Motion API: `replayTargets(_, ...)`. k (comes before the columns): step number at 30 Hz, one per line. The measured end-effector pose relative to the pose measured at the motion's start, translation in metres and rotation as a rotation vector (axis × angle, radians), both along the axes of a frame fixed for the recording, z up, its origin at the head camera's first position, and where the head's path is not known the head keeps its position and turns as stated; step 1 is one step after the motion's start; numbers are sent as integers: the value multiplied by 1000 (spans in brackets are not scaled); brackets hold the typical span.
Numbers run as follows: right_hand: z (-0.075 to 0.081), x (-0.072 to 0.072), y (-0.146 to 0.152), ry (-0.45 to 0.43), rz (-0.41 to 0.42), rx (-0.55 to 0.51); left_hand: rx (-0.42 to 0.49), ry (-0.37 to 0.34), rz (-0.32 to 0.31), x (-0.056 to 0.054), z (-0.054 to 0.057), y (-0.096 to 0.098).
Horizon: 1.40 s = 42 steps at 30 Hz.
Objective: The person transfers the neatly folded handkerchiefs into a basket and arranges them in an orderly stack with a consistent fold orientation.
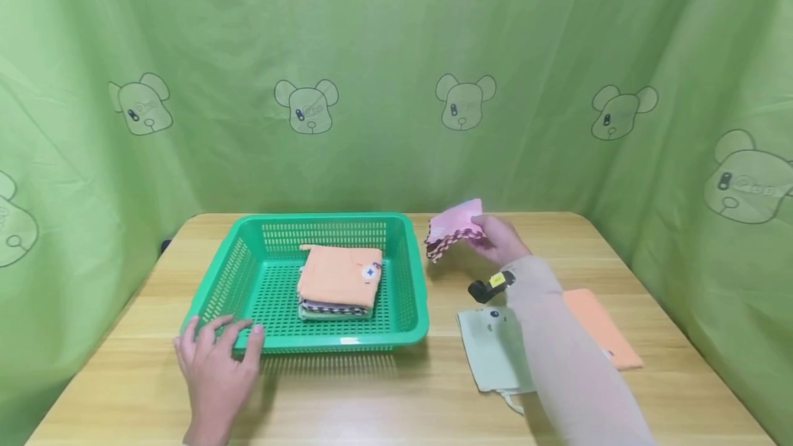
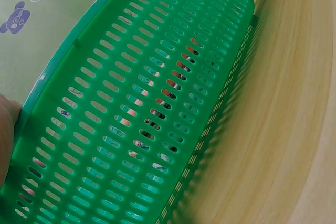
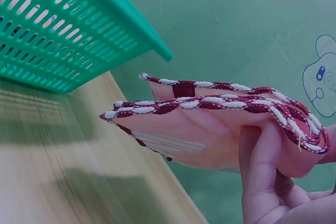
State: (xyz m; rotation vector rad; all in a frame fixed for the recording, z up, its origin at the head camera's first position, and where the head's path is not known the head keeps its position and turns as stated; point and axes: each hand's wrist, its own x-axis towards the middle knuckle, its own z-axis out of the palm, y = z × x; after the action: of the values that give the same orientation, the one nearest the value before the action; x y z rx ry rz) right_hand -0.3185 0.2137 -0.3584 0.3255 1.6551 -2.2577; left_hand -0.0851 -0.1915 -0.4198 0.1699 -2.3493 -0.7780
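Head view: left hand (image 1: 217, 367), fingers (image 1: 190, 332) apart, rests on green basket (image 1: 297, 345) rim at lower left, likely steadying it, right hand (image 1: 500, 239) clamped on folded pink cloth (image 1: 455, 221) right of centre; left wrist: basket wall (image 2: 123, 98) slants across frame; right wrist: cloth pinched mid-frame, presumably keeping folds together.

I have open air above the basket (image 1: 310, 344), so a hand could pass down into it, but its rim and slotted sides bar a level approach. Inside, the folded stack (image 1: 337, 281) blocks the middle and right; bare floor lies left of it. The left hand (image 1: 217, 363) obstructs the near left corner. Behind the table (image 1: 372, 405), I see the curtain (image 1: 396, 171) closing the far side.
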Motion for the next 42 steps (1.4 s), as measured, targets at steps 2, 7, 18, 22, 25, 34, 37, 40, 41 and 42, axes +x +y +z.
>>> replayTargets(2,1,0,-1,-1,-3,5,0,-1,-1,0,0,0)
replayTargets(7,4,0,-3,7,-11,-1,-1,-10,0,0,0,-1)
replayTargets(18,12,0,-7,-10,-69,-48,-5,8,-5,0,0,-1)
replayTargets(22,15,1,-9,-7,-69,-68,-6,0,-4,0,0,-2)
replayTargets(25,16,1,-11,-2,-73,-75,-10,-4,-3,0,1,-2)
replayTargets(34,22,3,-16,19,-84,-81,-3,-8,-1,0,1,0)
replayTargets(37,23,4,-18,32,-88,-97,0,-1,-4,0,1,-1)
replayTargets(40,24,5,-19,42,-88,-99,0,9,-5,0,1,0)
replayTargets(41,25,6,-19,45,-88,-98,0,11,-4,0,1,0)
replayTargets(42,25,6,-19,46,-88,-98,0,13,-5,0,1,0)
